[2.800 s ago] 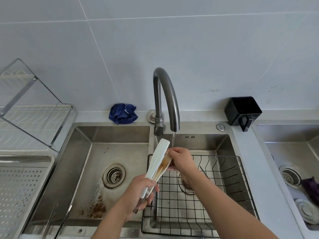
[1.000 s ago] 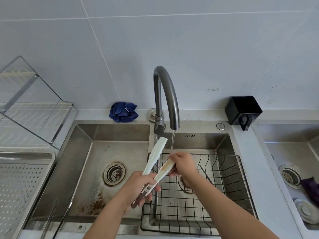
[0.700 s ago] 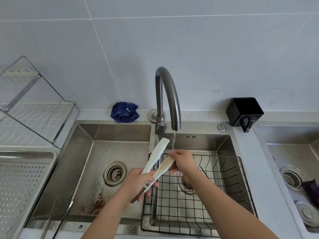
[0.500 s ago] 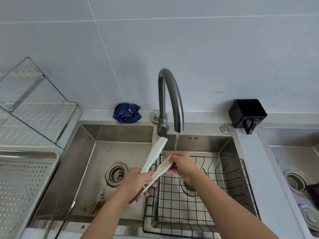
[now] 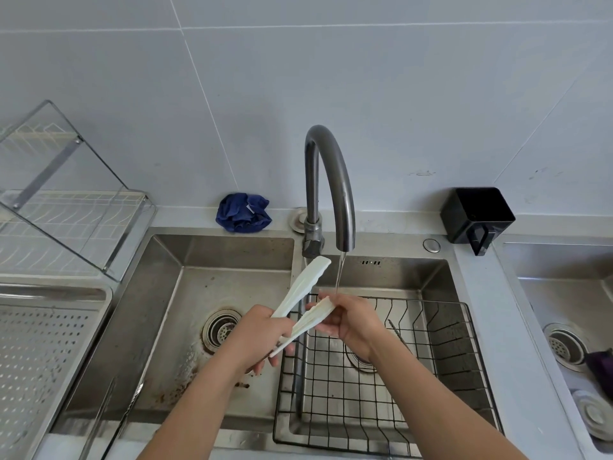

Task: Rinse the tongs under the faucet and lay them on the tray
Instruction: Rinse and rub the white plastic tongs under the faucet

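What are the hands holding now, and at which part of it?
Both hold the tongs. The left hand grips the handle end; the right hand pinches the tip of the lower arm.

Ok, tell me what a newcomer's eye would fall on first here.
The white tongs at centre, splayed open under the thin stream from the faucet: the left hand grips the handle end, the right hand pinches one tip. Behind, a crumpled blue cloth sits on the ledge left of the faucet, a black holder to its right.
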A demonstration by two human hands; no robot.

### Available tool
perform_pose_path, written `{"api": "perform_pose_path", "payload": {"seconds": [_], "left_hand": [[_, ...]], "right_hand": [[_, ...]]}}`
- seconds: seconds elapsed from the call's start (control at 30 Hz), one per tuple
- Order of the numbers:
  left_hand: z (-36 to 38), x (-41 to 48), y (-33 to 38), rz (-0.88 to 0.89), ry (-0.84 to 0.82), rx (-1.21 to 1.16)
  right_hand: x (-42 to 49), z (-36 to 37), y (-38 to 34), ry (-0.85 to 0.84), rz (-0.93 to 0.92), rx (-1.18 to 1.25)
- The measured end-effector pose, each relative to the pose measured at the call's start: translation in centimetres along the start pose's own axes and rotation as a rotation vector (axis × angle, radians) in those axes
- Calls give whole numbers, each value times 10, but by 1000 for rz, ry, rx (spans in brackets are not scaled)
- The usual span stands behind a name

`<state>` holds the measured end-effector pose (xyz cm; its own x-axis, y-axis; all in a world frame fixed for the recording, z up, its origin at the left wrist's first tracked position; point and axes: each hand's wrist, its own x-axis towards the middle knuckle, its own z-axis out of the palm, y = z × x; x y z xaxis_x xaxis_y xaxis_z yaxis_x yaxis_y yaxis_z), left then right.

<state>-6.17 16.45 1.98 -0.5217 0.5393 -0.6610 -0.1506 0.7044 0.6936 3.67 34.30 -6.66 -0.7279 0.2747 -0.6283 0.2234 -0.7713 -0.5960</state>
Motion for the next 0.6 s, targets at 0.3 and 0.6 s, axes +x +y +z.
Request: {"api": "perform_pose_path", "payload": {"seconds": [0.3, 0.6], "left_hand": [[19, 16, -4, 77, -37, -187], [36, 29, -25, 121, 20, -381]], "right_hand": [[-8, -2, -16, 137, -142, -244], [-22, 5, -32, 74, -298, -278]]}}
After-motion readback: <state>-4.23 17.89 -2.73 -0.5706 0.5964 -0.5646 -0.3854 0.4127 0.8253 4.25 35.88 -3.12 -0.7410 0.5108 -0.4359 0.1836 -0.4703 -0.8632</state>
